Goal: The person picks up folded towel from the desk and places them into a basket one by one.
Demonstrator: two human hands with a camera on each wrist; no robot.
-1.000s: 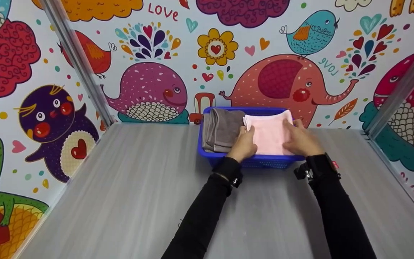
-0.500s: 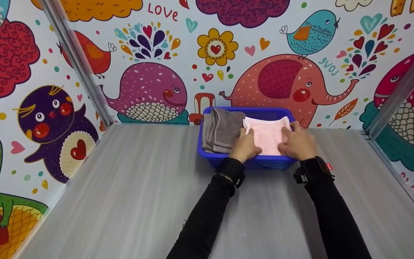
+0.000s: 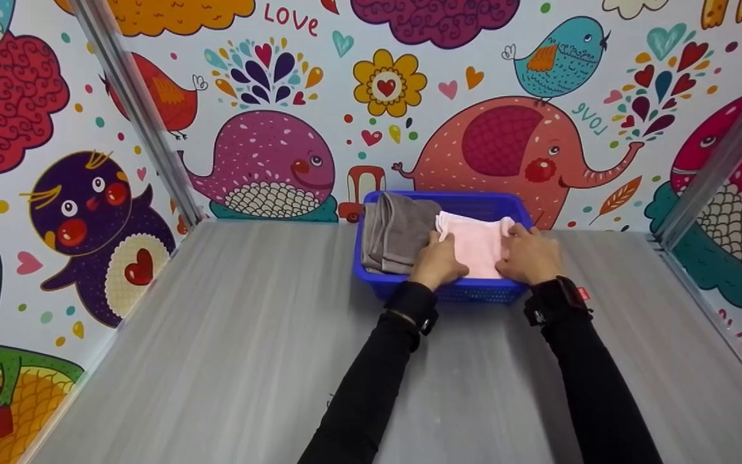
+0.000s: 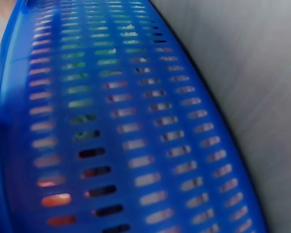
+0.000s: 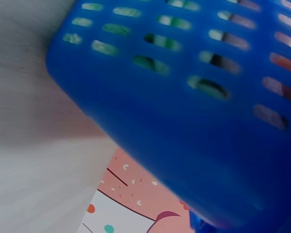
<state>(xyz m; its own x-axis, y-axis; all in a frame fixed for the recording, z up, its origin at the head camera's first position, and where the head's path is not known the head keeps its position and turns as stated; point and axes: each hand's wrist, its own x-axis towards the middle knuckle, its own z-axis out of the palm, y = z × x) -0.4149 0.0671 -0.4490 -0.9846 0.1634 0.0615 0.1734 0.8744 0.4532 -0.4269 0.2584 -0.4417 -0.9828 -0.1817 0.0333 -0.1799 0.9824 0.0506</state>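
A folded pink towel (image 3: 476, 248) lies in the right part of a blue plastic basket (image 3: 480, 281). My left hand (image 3: 437, 261) grips the towel's left edge, beside a folded grey towel (image 3: 406, 229) in the basket's left part. On the opposite edge, my right hand (image 3: 531, 256) holds the pink towel, its thumb on the near face. Some fingertips of both hands are hidden by the cloth. In the left wrist view only the slotted basket wall (image 4: 121, 111) shows, and the right wrist view shows a basket corner (image 5: 150, 102); neither includes a hand.
The basket stands on a grey table (image 3: 248, 335), close to the back wall (image 3: 371, 96) printed with cartoon animals. Metal posts (image 3: 145, 109) mark the corners. Table surface extends left, right and in front of the basket.
The pink towel has sunk lower into the basket and its right edge has come inward. My right hand has shifted left with it; my left hand has moved only slightly.
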